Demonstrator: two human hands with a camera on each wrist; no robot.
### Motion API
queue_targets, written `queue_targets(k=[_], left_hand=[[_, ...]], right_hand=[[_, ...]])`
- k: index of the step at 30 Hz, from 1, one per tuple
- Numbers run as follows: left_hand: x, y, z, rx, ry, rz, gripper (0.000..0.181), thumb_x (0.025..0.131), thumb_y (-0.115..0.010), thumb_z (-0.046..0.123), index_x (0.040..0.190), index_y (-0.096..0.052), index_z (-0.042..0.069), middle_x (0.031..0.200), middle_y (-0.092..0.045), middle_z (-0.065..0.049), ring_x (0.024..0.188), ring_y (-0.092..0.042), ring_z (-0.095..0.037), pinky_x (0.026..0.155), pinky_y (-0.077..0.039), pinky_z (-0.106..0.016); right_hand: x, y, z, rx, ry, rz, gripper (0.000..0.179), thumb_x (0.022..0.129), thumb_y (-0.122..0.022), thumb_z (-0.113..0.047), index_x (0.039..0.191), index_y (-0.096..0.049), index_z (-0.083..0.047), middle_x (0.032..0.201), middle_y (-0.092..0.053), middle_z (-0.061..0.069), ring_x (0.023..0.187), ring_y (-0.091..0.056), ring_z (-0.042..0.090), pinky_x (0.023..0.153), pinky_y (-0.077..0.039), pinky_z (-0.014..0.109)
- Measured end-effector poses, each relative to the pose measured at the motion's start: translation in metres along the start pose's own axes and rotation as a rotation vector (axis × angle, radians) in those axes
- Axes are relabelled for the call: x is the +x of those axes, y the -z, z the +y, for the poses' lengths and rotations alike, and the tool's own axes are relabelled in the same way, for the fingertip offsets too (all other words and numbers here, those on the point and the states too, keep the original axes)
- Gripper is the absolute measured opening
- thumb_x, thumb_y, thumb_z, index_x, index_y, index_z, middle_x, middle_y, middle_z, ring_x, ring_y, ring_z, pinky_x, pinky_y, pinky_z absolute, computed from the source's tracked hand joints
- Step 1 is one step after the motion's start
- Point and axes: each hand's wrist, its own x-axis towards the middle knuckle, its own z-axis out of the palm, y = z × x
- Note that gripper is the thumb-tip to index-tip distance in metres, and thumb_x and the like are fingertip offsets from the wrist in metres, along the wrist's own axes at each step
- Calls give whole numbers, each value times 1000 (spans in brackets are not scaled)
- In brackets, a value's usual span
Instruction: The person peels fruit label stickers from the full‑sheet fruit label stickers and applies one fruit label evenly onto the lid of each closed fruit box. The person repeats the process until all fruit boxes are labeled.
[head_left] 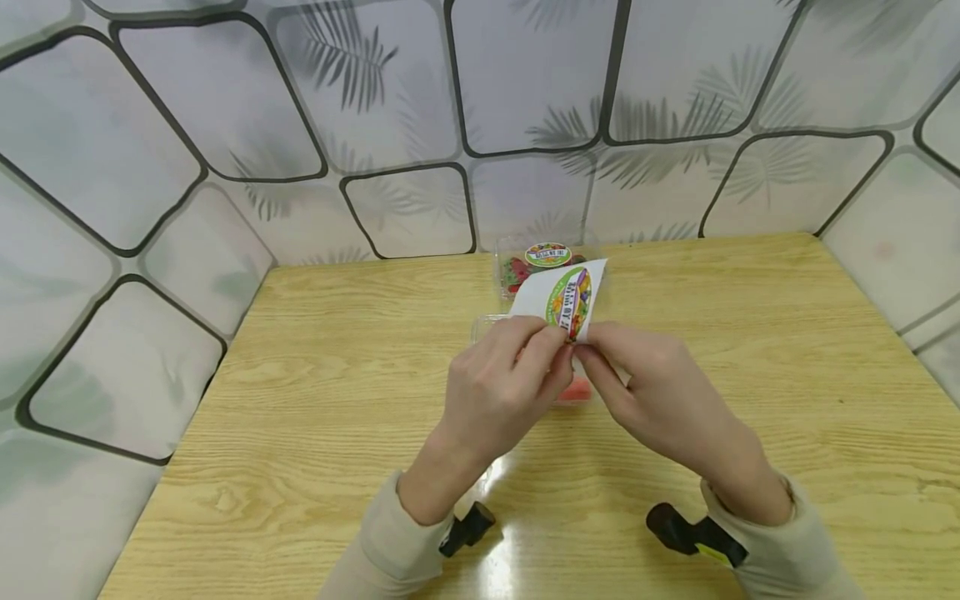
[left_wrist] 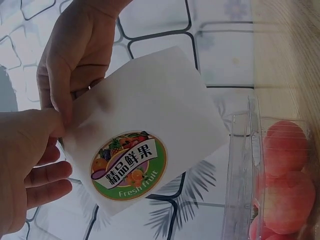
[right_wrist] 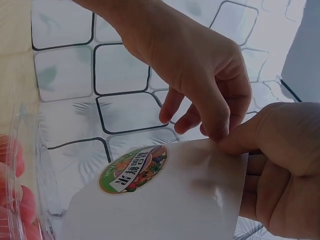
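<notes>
Both hands meet at one edge of a white sticker sheet (head_left: 534,292), raised over the table. It bears an oval fruit label (left_wrist: 129,167) with a green rim and "Fresh fruit" lettering. My right hand (head_left: 667,400) pinches the sheet's edge, thumb on its face and fingers behind, as the right wrist view shows. With thumb and index fingertip, my left hand (head_left: 498,392) pinches at the same edge near the corner, its other fingers loosely bent. Beyond and below the hands is a clear plastic box (left_wrist: 240,175) of round pinkish-red fruit (left_wrist: 289,200), largely hidden in the head view.
A second clear box (head_left: 505,258) stands at the back of the wooden table (head_left: 315,400), near the wall. It holds red and green fruit, and an oval label (head_left: 548,255) sits on it. Patterned cloth walls (head_left: 405,208) enclose the table's back and sides.
</notes>
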Motion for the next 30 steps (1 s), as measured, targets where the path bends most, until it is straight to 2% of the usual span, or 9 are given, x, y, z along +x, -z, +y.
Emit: queue_targets(k=[4,13,17,22,26,30], left_hand=[[0,0,0,-2,-2,0,4,79,-65,8,83,-66,7,83,-63,-3,69,-62,-13,59,-54,-22],[0,-1,-1,-9,6,-17,5,75,-65,5,79,-64,7,79,-61,-1,61,-56,-12,53,-49,-21],[0,-1,-2,-10,4,-21,5,76,-65,6,80,-65,7,78,-61,-1,60,-57,-11,52,-49,-21],[-1,-1,-2,-10,3,-26,4,76,-66,6,79,-64,8,78,-62,0,60,-57,-11,53,-49,-21],[0,-1,-2,-12,2,-31,6,76,-68,7,81,-66,8,79,-62,0,61,-57,-11,54,-50,-21],[-1,-1,-1,-18,5,-42,3,80,-68,12,81,-66,9,80,-63,0,63,-58,-12,55,-50,-22]], right_hand=[[1,-1,1,-29,30,10,20,82,-69,11,96,-69,-3,82,-67,-1,65,-50,3,59,-43,15],[2,-2,2,-67,88,12,16,83,-66,8,93,-67,-4,83,-67,0,65,-52,4,57,-45,18],[2,-3,3,-54,99,3,13,84,-65,5,93,-66,-4,82,-65,-2,64,-50,3,55,-43,17],[1,-3,5,-46,93,-1,9,88,-64,0,95,-68,-5,84,-67,-2,65,-53,3,56,-46,20],[2,-4,7,-19,90,33,12,87,-64,0,95,-71,-5,86,-71,-1,67,-58,5,60,-50,20],[2,-5,8,26,91,88,14,83,-64,2,91,-73,-4,81,-71,-1,64,-57,4,57,-49,18]])
